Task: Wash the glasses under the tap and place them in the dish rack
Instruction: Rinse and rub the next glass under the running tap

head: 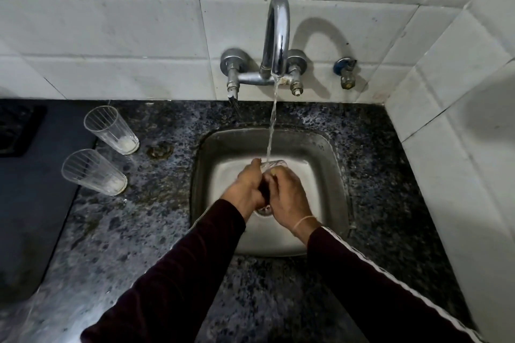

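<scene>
Hands in closed grip around glass

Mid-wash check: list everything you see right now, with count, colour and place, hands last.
glass being washed: one, clear, over the sink under the water stream, held by both hands
waiting glasses: two, clear ribbed with white residue at the bottom, upright on the counter left of the sink
tap: one, chrome, on the wall, running
small valve: one, blue and metal, wall right of the tap
sink: one, steel, set in the counter
counter: speckled dark granite
dark mat: one, far left
left hand: grip on the glass
right hand: grip on the glass
</scene>
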